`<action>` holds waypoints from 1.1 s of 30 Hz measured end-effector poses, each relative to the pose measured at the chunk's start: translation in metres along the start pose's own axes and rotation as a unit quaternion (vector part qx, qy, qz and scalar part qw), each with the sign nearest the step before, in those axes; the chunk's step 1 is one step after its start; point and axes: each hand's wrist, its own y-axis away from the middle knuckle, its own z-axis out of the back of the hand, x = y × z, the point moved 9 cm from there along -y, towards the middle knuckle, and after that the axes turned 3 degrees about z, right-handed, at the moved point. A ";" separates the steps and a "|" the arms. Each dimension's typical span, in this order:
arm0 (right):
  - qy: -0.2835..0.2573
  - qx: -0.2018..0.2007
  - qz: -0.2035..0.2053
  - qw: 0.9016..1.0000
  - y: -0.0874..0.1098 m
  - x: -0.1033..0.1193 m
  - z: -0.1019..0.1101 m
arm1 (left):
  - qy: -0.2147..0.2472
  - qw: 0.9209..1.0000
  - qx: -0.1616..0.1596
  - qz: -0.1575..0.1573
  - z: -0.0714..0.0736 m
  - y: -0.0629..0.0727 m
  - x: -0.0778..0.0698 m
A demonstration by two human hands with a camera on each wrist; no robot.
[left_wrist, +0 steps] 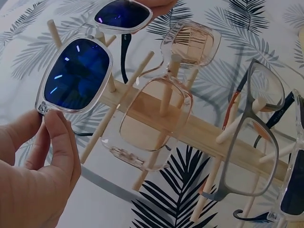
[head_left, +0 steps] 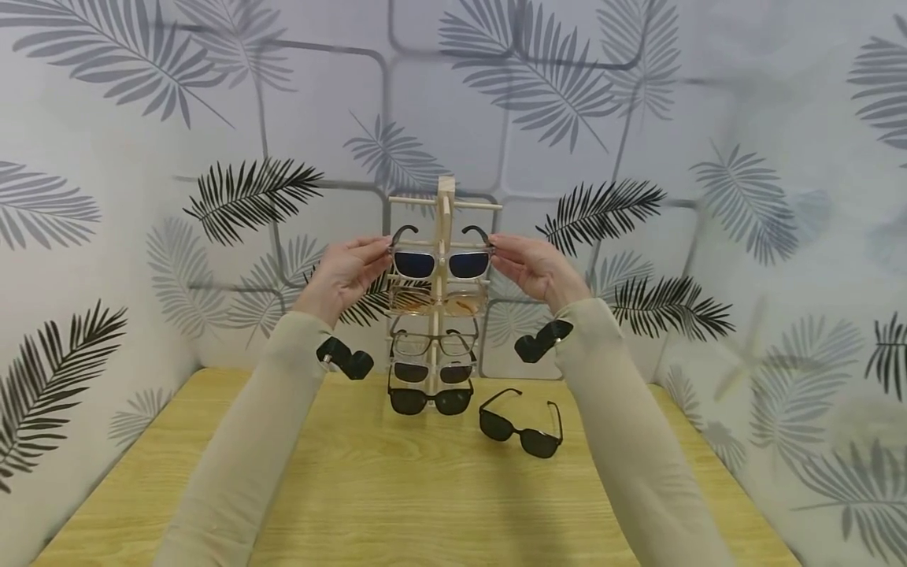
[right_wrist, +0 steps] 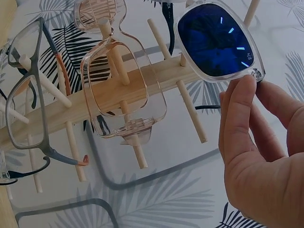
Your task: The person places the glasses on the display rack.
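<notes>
Sunglasses with a clear frame and dark blue lenses [head_left: 414, 265] are at the upper part of a wooden eyewear stand [head_left: 445, 206]. My left hand [head_left: 347, 272] pinches them at one outer hinge corner, and my right hand [head_left: 531, 266] pinches the opposite corner. The left wrist view shows thumb and fingertips of the left hand [left_wrist: 45, 161] on the corner below a blue lens [left_wrist: 78, 73]. In the right wrist view, the right hand [right_wrist: 266, 137] grips the other corner in the same way. Whether the bridge rests on a peg is hard to tell.
Below hang tinted clear-framed glasses [head_left: 464, 302], grey-framed glasses [head_left: 411, 343], clear-framed sunglasses [head_left: 411, 372] and black sunglasses [head_left: 409, 402]. Another black pair [head_left: 538, 442] lies with temples unfolded on the wooden table [head_left: 397, 488], right of the stand. A leaf-patterned wall [head_left: 319, 118] stands behind.
</notes>
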 end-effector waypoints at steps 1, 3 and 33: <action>-0.002 0.002 0.000 1.000 -0.001 0.000 0.000 | -0.002 1.000 -0.005 -0.002 0.001 0.000 0.001; 0.000 0.004 0.005 1.000 -0.003 0.001 -0.001 | -0.005 1.000 -0.012 -0.004 0.002 -0.001 0.002; 0.035 -0.024 -0.022 0.999 -0.018 -0.008 0.007 | -0.055 0.996 -0.054 -0.042 0.003 -0.006 -0.001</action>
